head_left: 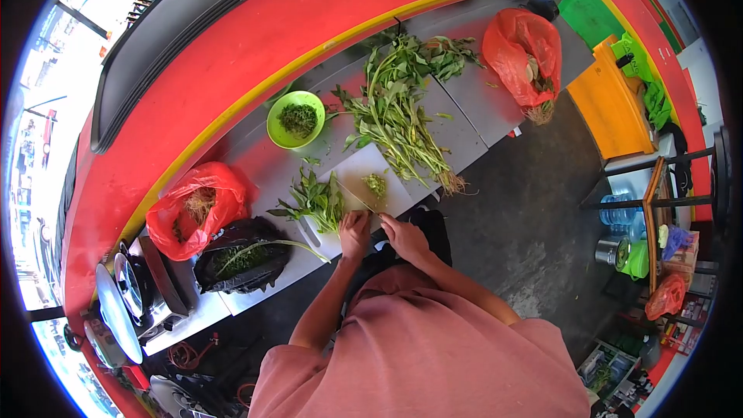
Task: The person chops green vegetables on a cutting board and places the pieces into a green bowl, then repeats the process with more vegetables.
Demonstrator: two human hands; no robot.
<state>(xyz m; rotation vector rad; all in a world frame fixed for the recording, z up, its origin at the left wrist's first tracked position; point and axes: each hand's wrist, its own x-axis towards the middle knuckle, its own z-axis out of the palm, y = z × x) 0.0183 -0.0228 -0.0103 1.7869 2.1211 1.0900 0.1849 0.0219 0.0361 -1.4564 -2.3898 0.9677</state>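
Note:
My left hand is closed at the near edge of a white cutting board, around the stem ends of a small bunch of leafy greens whose leaves point away from me. My right hand grips a knife; its thin blade reaches over the board, between the bunch and a little heap of chopped green pieces. The knife handle is mostly hidden by my fingers. Behind the board stands a green bowl with chopped dark greens in it.
A large pile of rooted leafy stems lies right of the board. Red plastic bags stand at both ends of the metal counter. A black bag holding greens sits at left, near pot lids. A red wall runs behind.

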